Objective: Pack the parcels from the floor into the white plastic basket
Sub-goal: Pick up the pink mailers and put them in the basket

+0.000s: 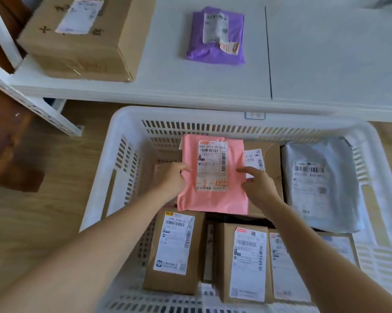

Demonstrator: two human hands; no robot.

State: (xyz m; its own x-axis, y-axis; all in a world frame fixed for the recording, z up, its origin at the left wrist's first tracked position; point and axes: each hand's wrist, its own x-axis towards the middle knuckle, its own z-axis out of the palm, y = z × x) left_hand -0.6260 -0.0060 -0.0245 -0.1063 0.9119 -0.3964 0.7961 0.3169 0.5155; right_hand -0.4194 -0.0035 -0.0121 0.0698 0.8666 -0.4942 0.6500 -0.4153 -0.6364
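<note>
Pinching a pink parcel [213, 195] between them, left hand [173, 178] and right hand [259, 185] hold it over the white basket [122, 168], boxes beneath the fingers.

I see soft, even, rather cool light with no hard glare; only faint shadows lie under my forearms and beneath the white shelf board [168, 86] beyond my hands. The pink plastic mailer bag [213, 199] between my hands is the sharpest thing, its label partly readable. Far left of my left hand [172, 179], the brown cardboard box [82, 41] is smeared. The white slotted plastic basket [127, 123] bows at the edges from the wide lens.
</note>
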